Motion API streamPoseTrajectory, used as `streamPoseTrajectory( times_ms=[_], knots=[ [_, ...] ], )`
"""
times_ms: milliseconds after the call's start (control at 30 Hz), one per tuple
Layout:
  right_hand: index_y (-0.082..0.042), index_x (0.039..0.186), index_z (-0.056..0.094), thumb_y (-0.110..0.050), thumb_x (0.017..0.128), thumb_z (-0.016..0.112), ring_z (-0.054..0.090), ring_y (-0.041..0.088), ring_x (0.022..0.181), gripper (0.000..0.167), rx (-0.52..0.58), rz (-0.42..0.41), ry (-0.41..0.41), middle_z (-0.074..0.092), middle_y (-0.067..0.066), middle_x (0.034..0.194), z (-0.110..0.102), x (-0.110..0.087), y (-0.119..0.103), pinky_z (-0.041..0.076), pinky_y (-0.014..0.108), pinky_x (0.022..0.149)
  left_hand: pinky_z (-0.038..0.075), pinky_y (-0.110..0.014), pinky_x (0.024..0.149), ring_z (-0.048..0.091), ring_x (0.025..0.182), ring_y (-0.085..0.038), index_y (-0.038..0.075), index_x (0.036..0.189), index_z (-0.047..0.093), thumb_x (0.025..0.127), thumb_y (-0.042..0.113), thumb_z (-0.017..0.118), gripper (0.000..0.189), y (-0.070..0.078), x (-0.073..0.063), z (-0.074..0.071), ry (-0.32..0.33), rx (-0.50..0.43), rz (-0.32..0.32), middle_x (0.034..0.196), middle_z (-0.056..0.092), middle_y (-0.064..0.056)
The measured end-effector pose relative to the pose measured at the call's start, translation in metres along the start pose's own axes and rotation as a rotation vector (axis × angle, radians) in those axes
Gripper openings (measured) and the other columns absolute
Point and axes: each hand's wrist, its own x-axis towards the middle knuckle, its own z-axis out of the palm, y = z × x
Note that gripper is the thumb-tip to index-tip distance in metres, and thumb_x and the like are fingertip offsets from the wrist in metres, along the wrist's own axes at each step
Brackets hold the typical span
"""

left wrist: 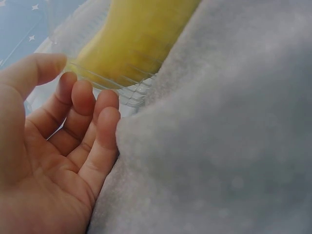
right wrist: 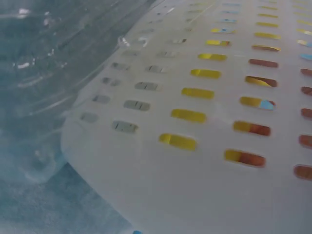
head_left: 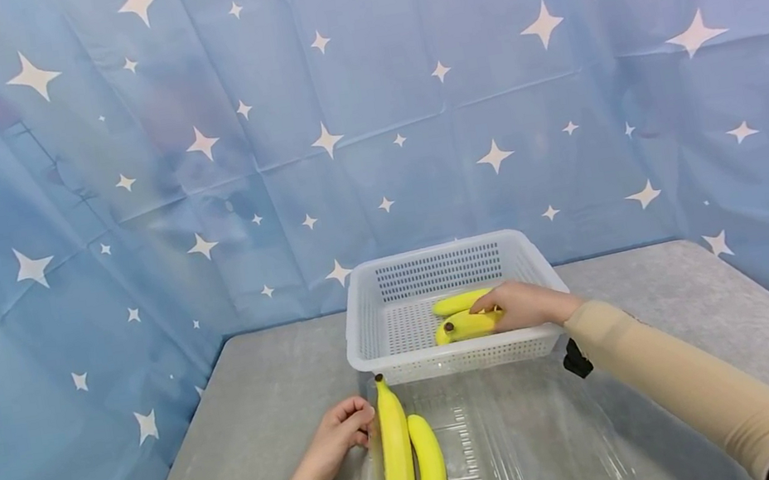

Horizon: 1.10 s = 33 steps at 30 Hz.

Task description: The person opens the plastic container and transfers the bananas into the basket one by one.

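Observation:
In the head view my right hand [head_left: 526, 303] reaches into a white slotted basket [head_left: 458, 350] and grips the nearer banana [head_left: 466, 326]. Another banana [head_left: 451, 304] lies just behind it in the basket. Through the slots in the right wrist view, patches of yellow show, but the grip itself is hidden by the basket wall [right wrist: 161, 185]. My left hand [left wrist: 63, 141] pinches the left edge of a clear plastic container [head_left: 545, 441] between thumb and fingertips. Two bananas lie side by side in the container's left half, a longer one [head_left: 395, 456] and a curved one [head_left: 430, 472].
The container sits in front of the basket on a grey table [head_left: 276, 366]. A blue curtain [head_left: 402, 161] with white stars hangs behind the table and along its sides.

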Motion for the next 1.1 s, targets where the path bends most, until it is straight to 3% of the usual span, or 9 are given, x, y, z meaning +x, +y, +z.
streamPoseTrajectory(
  times_ms=[300,567,1000,1100],
  knots=[
    [-0.007,0.122,0.068,0.001,0.087,0.06,0.062,0.026,0.103,0.036,0.055,-0.016,-0.059,0.067,0.006,0.115,0.0039,0.0025,0.0074,0.05,0.044,0.087,0.051,-0.026,0.061,0.054,0.065,-0.013,0.004,0.089,0.057,0.096,0.016,0.059,0.014,0.0027,-0.0002,0.0005,0.002,-0.001,-0.001,0.077,0.058,-0.004],
    [-0.011,0.114,0.072,-0.002,0.091,0.06,0.055,0.011,0.078,0.027,0.107,-0.017,-0.139,0.07,-0.001,0.103,0.0078,0.0042,0.0096,0.043,0.031,0.072,0.051,-0.026,0.061,0.053,0.065,-0.013,0.003,0.09,0.057,0.096,0.016,0.06,0.015,0.0017,0.0001,0.0006,0.007,0.001,-0.005,0.077,0.058,-0.004],
    [-0.011,0.114,0.071,-0.008,0.093,0.062,0.055,0.011,0.08,0.024,0.151,-0.032,-0.13,0.068,-0.002,0.101,0.0061,0.0022,0.0096,0.045,0.032,0.074,0.052,-0.026,0.061,0.053,0.065,-0.013,0.003,0.09,0.058,0.095,0.015,0.06,0.014,0.001,0.0001,0.0004,0.014,0.0,-0.007,0.077,0.058,-0.005],
    [-0.009,0.115,0.071,-0.01,0.091,0.064,0.059,0.016,0.088,0.025,0.157,-0.017,-0.114,0.068,0.001,0.105,0.0062,0.0022,0.01,0.049,0.036,0.079,0.052,-0.026,0.061,0.053,0.065,-0.013,0.003,0.09,0.058,0.095,0.016,0.06,0.014,0.0001,0.0002,0.0002,0.015,0.0,-0.006,0.077,0.058,-0.005]
  ],
)
